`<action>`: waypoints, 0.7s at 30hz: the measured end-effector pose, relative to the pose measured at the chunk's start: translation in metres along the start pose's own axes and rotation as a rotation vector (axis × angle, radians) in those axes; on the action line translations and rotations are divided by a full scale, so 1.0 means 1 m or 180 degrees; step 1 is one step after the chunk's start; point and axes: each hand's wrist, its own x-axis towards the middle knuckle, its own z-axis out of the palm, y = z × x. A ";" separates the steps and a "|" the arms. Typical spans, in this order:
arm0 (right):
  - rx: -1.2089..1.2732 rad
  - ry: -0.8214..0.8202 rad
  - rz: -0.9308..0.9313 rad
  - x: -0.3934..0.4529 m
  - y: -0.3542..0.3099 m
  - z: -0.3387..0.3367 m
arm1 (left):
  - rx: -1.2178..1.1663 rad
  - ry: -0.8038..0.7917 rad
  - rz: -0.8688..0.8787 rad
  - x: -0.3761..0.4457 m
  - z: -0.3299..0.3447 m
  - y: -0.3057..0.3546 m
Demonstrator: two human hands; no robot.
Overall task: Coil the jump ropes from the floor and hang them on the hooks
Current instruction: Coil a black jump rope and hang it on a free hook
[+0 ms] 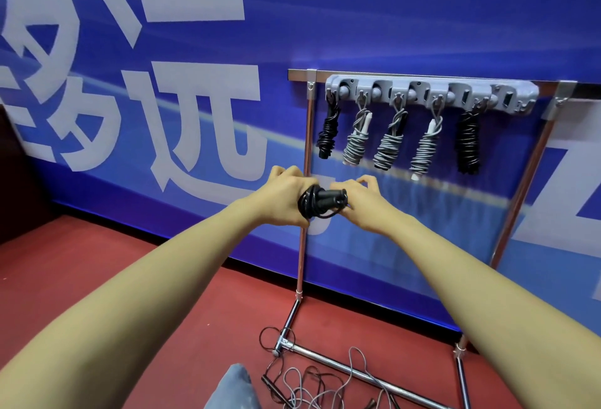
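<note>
- Lying loose at the bottom of view: a tangle of ropes (312,386) on the red floor (97,278), thin black and grey cords in open loops, draped over the rack's low chrome bar (357,373). How many ropes are in the tangle cannot be told. A slim black handle (267,382) points up-left out of the heap.
- A grey fabric fold, likely a knee (232,386), just left of the tangle.
- Mid-height, both bare arms reach forward. Left hand (286,195) has fingers curled round the left end of a black rope bundle (320,202). Right hand (357,199) pinches the right end, fingers bent over it.
- Bundle: glossy black cord wound in tight turns round smooth black handles. Long axis roughly level, running left to right between the two hands, in front of the rack's left post (304,246).
- Rack: shiny metal tubes, two upright posts, clear panel between them.
- At the top, a grey plastic hook strip (432,91), moulded, with small metal hooks below.
- Five coiled ropes hang from it, long axes near vertical, slightly slanted: one black (327,130), three grey with white handle tips (356,140) (388,142) (424,145), one black (468,142). Hook at the far right end (523,106) bare.
- Behind: blue wall banner (390,18), smooth, large white characters.
</note>
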 end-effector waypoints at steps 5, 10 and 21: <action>-0.1205 -0.0289 -0.0557 0.010 0.000 0.005 | 0.1235 -0.0694 0.0523 0.002 -0.004 0.009; -0.1040 -0.0419 -0.0186 0.011 -0.014 0.003 | 0.1647 -0.1237 0.0167 -0.001 0.001 0.014; 0.0227 -0.0535 0.0032 0.012 -0.022 0.010 | 0.1518 -0.0905 -0.0688 0.002 0.037 0.019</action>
